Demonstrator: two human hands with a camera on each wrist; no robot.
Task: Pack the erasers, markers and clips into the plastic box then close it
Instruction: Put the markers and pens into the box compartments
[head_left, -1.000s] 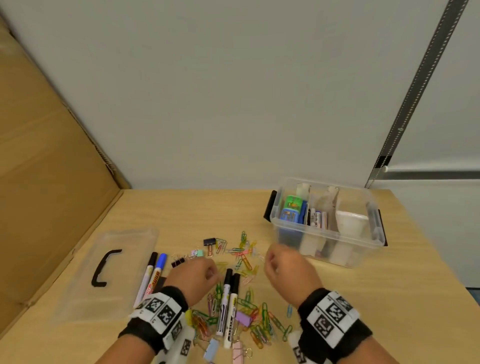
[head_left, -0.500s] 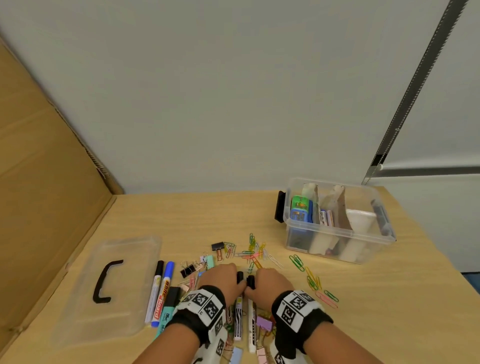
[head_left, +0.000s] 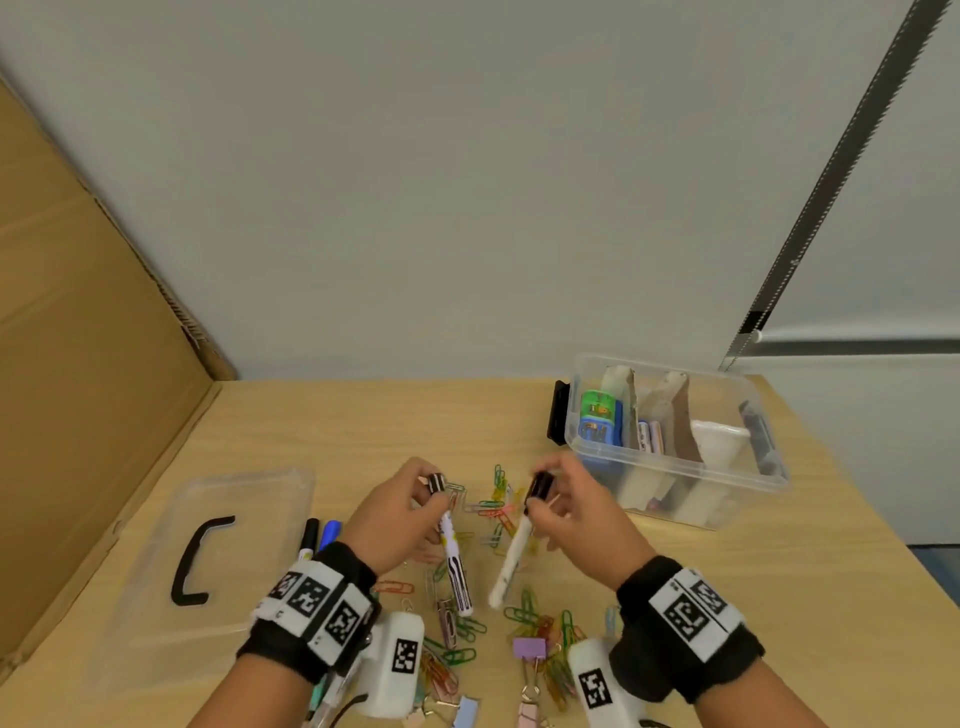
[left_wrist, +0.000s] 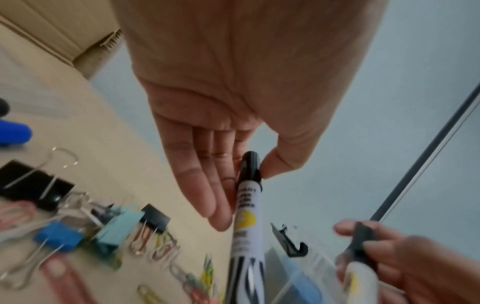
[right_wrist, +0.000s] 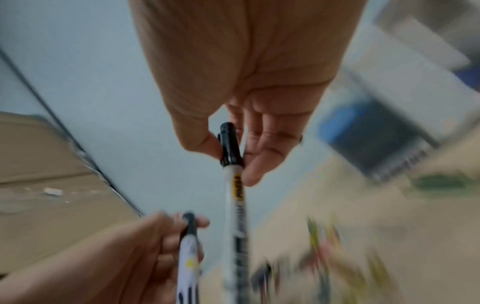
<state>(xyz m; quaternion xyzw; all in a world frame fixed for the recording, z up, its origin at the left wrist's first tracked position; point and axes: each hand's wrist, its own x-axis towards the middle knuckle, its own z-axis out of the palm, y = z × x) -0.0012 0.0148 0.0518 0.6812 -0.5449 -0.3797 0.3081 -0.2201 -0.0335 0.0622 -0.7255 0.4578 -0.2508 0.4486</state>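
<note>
My left hand (head_left: 410, 512) pinches a white marker with a black cap (head_left: 453, 561) near its cap, lifted over the table; the left wrist view shows thumb and fingers on the cap of that marker (left_wrist: 248, 205). My right hand (head_left: 566, 506) pinches a second black-capped white marker (head_left: 511, 561) the same way, its cap gripped in the right wrist view (right_wrist: 233, 185). The clear plastic box (head_left: 675, 486) stands open at the right with erasers inside. Its lid (head_left: 208, 571) lies flat at the left. Coloured paper clips (head_left: 493, 504) and binder clips (head_left: 529, 649) lie scattered below my hands.
Two more markers, one black-capped (head_left: 310, 535) and one blue-capped (head_left: 330, 532), lie beside the lid. A cardboard sheet (head_left: 78, 389) leans along the table's left edge. A grey wall stands behind the table, and the table's right edge runs past the box.
Both hands went down onto the two markers among the clips, each gripped one, and now hold them lifted off the table, slightly apart.
</note>
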